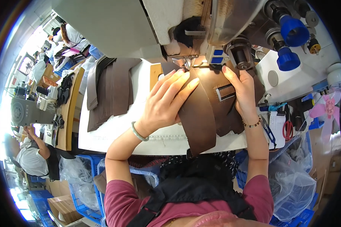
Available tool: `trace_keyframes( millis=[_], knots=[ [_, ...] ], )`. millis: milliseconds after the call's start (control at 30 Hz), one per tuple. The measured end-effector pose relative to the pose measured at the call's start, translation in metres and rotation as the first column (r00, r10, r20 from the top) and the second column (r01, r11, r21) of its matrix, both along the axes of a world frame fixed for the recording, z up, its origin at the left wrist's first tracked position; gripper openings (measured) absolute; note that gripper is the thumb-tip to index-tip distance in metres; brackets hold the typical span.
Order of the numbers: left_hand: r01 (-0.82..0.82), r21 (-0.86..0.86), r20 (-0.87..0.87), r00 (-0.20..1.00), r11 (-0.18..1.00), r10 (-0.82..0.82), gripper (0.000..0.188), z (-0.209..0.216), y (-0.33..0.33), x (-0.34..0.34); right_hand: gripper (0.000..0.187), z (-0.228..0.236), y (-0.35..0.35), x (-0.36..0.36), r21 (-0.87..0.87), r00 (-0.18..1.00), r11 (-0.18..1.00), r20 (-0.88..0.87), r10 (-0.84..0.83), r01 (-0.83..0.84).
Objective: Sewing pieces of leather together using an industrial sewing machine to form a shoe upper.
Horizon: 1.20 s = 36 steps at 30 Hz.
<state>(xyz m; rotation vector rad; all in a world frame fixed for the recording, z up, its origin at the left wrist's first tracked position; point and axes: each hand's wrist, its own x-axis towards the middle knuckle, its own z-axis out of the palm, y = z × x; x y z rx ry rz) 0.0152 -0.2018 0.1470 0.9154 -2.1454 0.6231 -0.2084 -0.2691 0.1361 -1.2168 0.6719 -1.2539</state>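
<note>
My left hand (165,99) lies flat with its fingers stretched out on a long brown leather strip (201,125), the fingertips close to the needle area of a sewing machine (191,60). The strip overlaps a wider brown leather panel (231,109), which carries a stitched, white-edged rectangular window (225,92). At the panel's right side, my right hand (241,90) grips it, thumb on top and pointing toward the presser foot; its other fingers are partly hidden. A lamp lights the leather under the machine head.
Stacked brown leather pieces (111,90) lie on the white table (140,142) at left. Red-handled scissors (287,128) and blue snips (269,134) are at right. Blue knobs (293,30) jut from the machine. Plastic-lined blue baskets (85,189) stand below; a co-worker (34,159) sits at far left.
</note>
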Motion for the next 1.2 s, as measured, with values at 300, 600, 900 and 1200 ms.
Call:
trace_keyframes(
  millis=[300, 600, 900, 1200],
  knots=[
    [0.057, 0.047, -0.035, 0.998, 0.997, -0.055, 0.050, 0.004, 0.002, 0.003, 0.029, 0.001, 0.008, 0.004, 0.015, 0.997, 1.000, 0.076, -0.029, 0.028],
    [0.119, -0.010, -0.138, 0.983, 0.993, -0.119, 0.043, -0.010, -0.015, 0.019, 0.026, -0.012, -0.005, -0.012, 0.166, 0.930, 0.915, 0.073, 0.361, -0.368],
    [0.172, -0.002, -0.044, 0.984, 0.985, -0.172, 0.039, -0.001, 0.003, 0.012, 0.021, -0.018, -0.008, -0.012, 0.236, 0.898, 0.870, 0.194, 0.394, -0.433],
    [0.219, -0.026, -0.002, 0.976, 0.975, -0.219, 0.032, -0.003, 0.000, 0.010, 0.021, -0.014, -0.003, -0.011, 0.125, 0.953, 0.945, 0.011, 0.303, -0.302]
  ],
)
